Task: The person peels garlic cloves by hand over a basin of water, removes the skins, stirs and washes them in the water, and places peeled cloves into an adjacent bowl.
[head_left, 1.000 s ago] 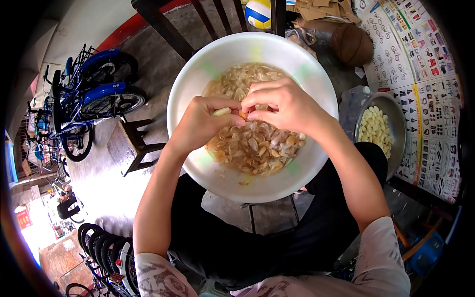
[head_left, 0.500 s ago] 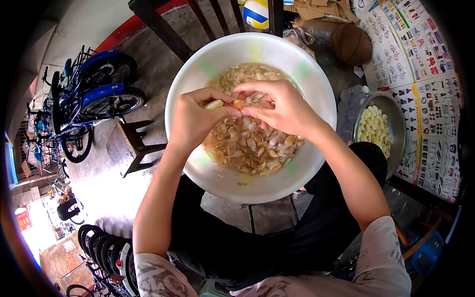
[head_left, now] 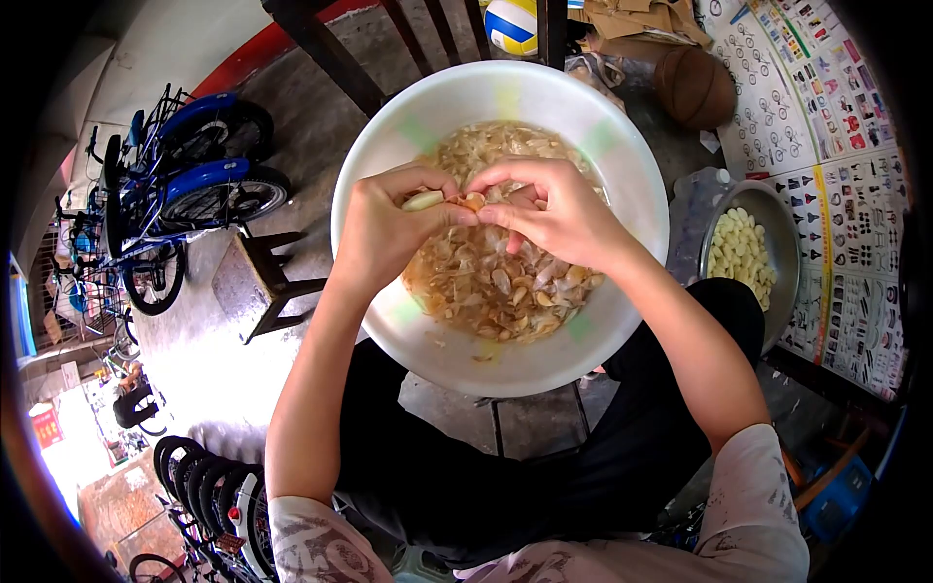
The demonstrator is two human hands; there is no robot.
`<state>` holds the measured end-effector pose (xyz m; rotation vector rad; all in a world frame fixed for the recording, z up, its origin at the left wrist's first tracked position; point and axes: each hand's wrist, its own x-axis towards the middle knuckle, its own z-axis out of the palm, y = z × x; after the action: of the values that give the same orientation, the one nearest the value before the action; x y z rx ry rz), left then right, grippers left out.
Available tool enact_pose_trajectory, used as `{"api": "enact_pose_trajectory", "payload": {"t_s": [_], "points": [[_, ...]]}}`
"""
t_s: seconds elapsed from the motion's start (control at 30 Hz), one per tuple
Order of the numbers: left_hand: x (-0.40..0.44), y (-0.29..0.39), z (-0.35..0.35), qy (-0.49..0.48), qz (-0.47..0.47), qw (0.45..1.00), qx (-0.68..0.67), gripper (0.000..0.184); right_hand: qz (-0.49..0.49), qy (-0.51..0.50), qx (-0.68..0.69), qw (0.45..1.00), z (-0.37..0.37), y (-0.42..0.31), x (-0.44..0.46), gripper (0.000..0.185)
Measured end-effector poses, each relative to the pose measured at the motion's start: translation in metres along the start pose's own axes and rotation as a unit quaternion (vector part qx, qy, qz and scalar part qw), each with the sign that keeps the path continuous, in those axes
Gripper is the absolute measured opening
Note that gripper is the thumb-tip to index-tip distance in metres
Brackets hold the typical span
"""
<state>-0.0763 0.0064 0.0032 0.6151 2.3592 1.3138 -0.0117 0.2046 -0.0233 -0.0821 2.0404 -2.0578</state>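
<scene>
Both hands are above the white basin (head_left: pixel 457 365), nearly fingertip to fingertip, a bit left of its centre. Left hand (head_left: pixel 387 225): thumb and forefinger pinched on a brown clove (head_left: pixel 474 201); a pale peeled clove (head_left: pixel 423 201) also sits between that thumb and forefinger, nearer the palm. Right hand (head_left: pixel 556 206): thumb and forefinger at the right side of the same brown clove, other fingers curled below. Exact right fingertip contact too small to tell.

Basin contents: cloudy brownish liquid with loose skins (head_left: pixel 476 146) toward the far rim, unpeeled cloves (head_left: pixel 525 296) toward the near-right rim. A few bits stuck on the near wall.

Metal bowl (head_left: pixel 789 282) is just off the basin's right rim, with a pile of peeled cloves (head_left: pixel 742 255) inside, mostly toward its left edge. Clear plastic container (head_left: pixel 688 199) between basin and bowl. Dark chair (head_left: pixel 413 41) past the basin's far rim, small stool (head_left: pixel 262 277) off its left rim.
</scene>
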Motion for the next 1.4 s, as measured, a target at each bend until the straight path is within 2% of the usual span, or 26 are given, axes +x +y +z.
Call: {"api": "enact_pose_trajectory", "payload": {"t_s": [0.1,0.17,0.3,0.37,0.5,0.57,0.7,0.77,0.87,1.0,1.07,1.4], "points": [[0.0,0.0,0.001,-0.006,-0.007,1.0,-0.015,0.019,-0.001,-0.003,0.001,1.0,-0.001,0.003,0.001,0.023],[-0.001,0.0,0.004,0.035,0.034,0.999,0.004,0.017,0.007,0.003,0.016,1.0,0.0,0.003,0.002,0.027],[0.0,0.0,0.013,0.095,0.041,0.994,-0.031,0.014,0.011,0.022,0.065,0.998,0.002,0.001,0.003,0.027],[0.0,0.002,0.014,0.139,0.062,0.988,0.02,0.012,0.023,0.058,0.084,0.995,0.004,0.001,0.003,0.029],[0.0,0.002,0.013,0.151,0.07,0.986,0.017,0.01,0.015,0.08,0.155,0.985,0.007,0.0,0.002,0.033],[-0.002,0.001,0.013,0.141,-0.002,0.988,-0.055,0.009,0.007,0.039,0.137,0.99,0.007,0.001,0.002,0.036],[-0.002,0.001,0.012,0.144,-0.001,0.986,-0.085,0.012,0.018,0.037,0.146,0.988,0.009,0.006,0.004,0.034],[-0.001,0.002,0.013,0.151,-0.068,0.971,-0.175,0.018,0.058,0.097,0.199,0.973,0.012,0.006,0.005,0.032],[-0.001,-0.001,0.013,0.136,-0.091,0.976,-0.146,0.018,0.052,0.086,0.227,0.969,0.014,0.009,0.004,0.032],[-0.001,-0.004,0.014,0.143,-0.092,0.975,-0.143,0.017,0.036,0.107,0.209,0.971,0.015,0.012,0.004,0.03],[-0.002,-0.009,0.014,0.073,-0.067,0.993,-0.061,0.018,0.014,0.112,0.188,0.976,0.015,0.012,0.004,0.026],[-0.001,-0.006,0.007,0.091,-0.046,0.989,-0.111,0.015,-0.03,0.084,0.048,0.995,0.009,0.013,0.009,0.025]]}}
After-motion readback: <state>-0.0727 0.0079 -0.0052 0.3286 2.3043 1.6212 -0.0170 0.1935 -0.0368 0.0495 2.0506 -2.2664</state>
